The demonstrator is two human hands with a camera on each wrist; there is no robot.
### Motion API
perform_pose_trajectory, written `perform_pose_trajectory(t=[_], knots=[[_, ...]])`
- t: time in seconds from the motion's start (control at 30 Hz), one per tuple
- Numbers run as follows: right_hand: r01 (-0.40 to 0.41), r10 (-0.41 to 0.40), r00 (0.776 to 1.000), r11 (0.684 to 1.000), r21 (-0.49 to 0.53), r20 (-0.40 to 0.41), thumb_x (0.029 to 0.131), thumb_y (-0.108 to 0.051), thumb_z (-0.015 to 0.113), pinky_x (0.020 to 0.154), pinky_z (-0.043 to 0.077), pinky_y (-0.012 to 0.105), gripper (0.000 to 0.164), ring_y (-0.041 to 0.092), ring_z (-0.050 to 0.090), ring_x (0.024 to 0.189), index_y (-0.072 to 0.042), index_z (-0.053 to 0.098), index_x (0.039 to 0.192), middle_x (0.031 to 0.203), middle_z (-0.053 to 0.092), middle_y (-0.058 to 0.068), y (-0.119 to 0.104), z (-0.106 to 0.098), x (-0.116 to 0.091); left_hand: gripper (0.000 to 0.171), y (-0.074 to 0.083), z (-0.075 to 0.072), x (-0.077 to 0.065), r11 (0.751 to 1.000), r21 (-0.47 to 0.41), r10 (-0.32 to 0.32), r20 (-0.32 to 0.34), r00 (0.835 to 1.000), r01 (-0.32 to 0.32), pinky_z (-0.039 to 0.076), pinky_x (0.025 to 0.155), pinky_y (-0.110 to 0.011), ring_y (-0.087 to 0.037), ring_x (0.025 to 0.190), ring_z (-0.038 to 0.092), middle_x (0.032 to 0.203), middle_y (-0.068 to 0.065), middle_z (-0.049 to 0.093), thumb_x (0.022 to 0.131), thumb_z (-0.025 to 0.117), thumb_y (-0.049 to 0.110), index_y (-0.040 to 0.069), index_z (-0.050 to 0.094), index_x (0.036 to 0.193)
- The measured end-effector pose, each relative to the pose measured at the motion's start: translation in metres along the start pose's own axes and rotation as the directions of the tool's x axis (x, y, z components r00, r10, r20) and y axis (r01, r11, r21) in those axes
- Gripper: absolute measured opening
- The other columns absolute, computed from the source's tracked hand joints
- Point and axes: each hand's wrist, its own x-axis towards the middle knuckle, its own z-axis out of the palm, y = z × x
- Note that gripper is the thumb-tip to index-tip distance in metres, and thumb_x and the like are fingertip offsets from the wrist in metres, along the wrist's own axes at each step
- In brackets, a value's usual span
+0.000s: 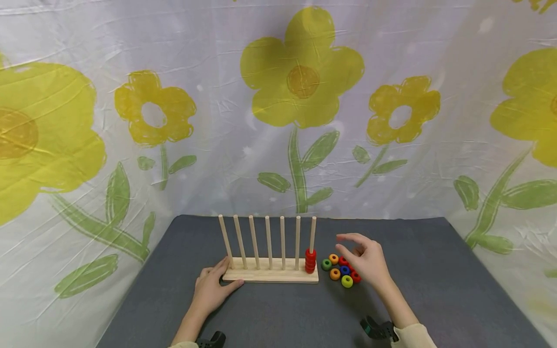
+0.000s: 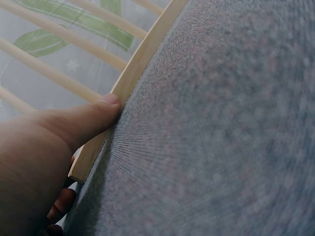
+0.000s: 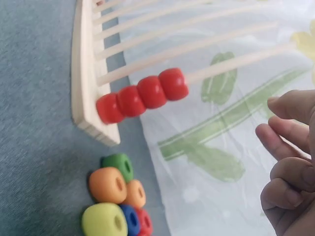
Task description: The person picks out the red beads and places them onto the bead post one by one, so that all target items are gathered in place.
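A wooden counting rack [image 1: 270, 276] with several upright pegs stands on the table, its rightmost peg [image 1: 313, 234] carrying a stack of several red beads [image 3: 151, 91]. My left hand [image 1: 212, 289] grips the left end of the rack's base, the thumb [image 2: 93, 120] along the front edge and the other fingers round the end. Above the loose beads, to the right of the rack, hovers my right hand [image 1: 367, 258]. Its thumb and index finger are apart with nothing between them; the other fingers curl loosely. The remaining pegs are bare.
Loose beads lie in a cluster right of the rack: a green bead [image 1: 326, 264], a yellow bead [image 1: 346, 281], a blue bead [image 1: 344, 270], orange ones and red ones, partly hidden by the right hand. A flower-printed curtain [image 1: 226, 159] hangs behind the dark grey table [image 1: 270, 314].
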Motion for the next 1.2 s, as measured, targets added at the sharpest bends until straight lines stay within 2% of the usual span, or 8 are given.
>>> perform_pose_trajectory(t=[0.03,0.13,0.23,0.47,0.57,0.7,0.97,1.2], knots=[[-0.004,0.004,1.000,1.000,0.003,-0.002,0.096,-0.016,0.082,0.038,0.028,0.026,0.021,-0.002,0.026,0.037,-0.015,0.081,0.116,0.056,0.057,0.003,0.002,-0.001,-0.002,0.091,0.000,0.000,0.000,1.000,0.000,0.001,0.001,1.000,-0.001,0.038,0.103,-0.068,-0.047,0.135,0.047,0.164,-0.017,0.047,0.090,0.080,0.056,0.007,0.048,0.160],[-0.016,0.016,1.000,1.000,0.010,-0.004,0.096,-0.015,0.081,0.037,0.029,0.027,0.021,-0.001,0.027,0.037,-0.014,0.081,0.116,0.077,0.073,0.005,0.007,-0.002,-0.006,0.091,0.000,-0.001,0.000,1.000,-0.002,-0.001,0.002,1.000,0.001,0.037,0.104,-0.068,-0.047,0.136,0.047,0.164,-0.016,0.047,0.090,0.080,0.057,0.008,0.048,0.160],[-0.036,0.036,0.999,0.999,0.000,-0.004,0.096,-0.014,0.081,0.037,0.031,0.027,0.021,0.002,0.028,0.037,-0.014,0.080,0.117,0.099,0.078,0.006,0.012,-0.004,-0.010,0.091,0.001,-0.001,0.000,1.000,-0.005,-0.004,0.002,1.000,0.004,0.038,0.104,-0.067,-0.047,0.136,0.047,0.164,-0.016,0.047,0.090,0.081,0.056,0.008,0.048,0.160],[-0.053,0.053,0.999,0.998,-0.022,-0.014,0.096,-0.015,0.081,0.036,0.030,0.028,0.022,0.000,0.025,0.038,-0.014,0.080,0.118,0.074,0.070,-0.001,0.021,-0.008,-0.017,0.092,0.002,-0.002,0.000,1.000,-0.003,-0.006,0.004,1.000,0.006,0.038,0.103,-0.068,-0.047,0.136,0.047,0.164,-0.017,0.047,0.090,0.081,0.057,0.008,0.048,0.160],[-0.051,0.050,0.999,0.998,-0.022,-0.019,0.096,-0.014,0.081,0.036,0.029,0.028,0.022,-0.001,0.023,0.038,-0.013,0.080,0.118,0.056,0.053,-0.007,0.024,-0.010,-0.019,0.091,0.002,-0.002,0.000,1.000,-0.004,-0.010,0.006,1.000,0.010,0.038,0.104,-0.068,-0.047,0.136,0.047,0.164,-0.017,0.047,0.090,0.081,0.056,0.008,0.048,0.160],[-0.063,0.063,0.998,0.998,-0.014,-0.018,0.096,-0.015,0.081,0.036,0.028,0.027,0.023,-0.001,0.023,0.038,-0.013,0.080,0.119,0.046,0.036,-0.011,0.027,-0.013,-0.022,0.090,0.002,-0.002,0.000,1.000,-0.007,-0.010,0.001,1.000,0.010,0.038,0.104,-0.067,-0.047,0.135,0.047,0.164,-0.016,0.047,0.090,0.081,0.055,0.008,0.048,0.160],[-0.100,0.100,0.995,0.995,-0.012,-0.021,0.097,-0.014,0.080,0.036,0.027,0.027,0.022,-0.002,0.022,0.038,-0.010,0.080,0.118,0.051,0.047,-0.005,0.036,-0.014,-0.027,0.091,0.003,-0.002,-0.001,1.000,-0.002,-0.007,0.001,1.000,0.007,0.038,0.103,-0.067,-0.047,0.135,0.048,0.163,-0.017,0.048,0.090,0.081,0.055,0.007,0.049,0.160],[-0.149,0.148,0.989,0.989,-0.018,-0.017,0.097,-0.016,0.081,0.038,0.026,0.025,0.023,0.000,0.021,0.039,-0.011,0.080,0.119,0.046,0.034,-0.011,0.042,-0.013,-0.030,0.090,0.003,-0.002,-0.001,1.000,-0.006,-0.010,0.004,1.000,0.010,0.038,0.103,-0.066,-0.048,0.136,0.047,0.163,-0.017,0.047,0.090,0.081,0.055,0.007,0.049,0.159]])
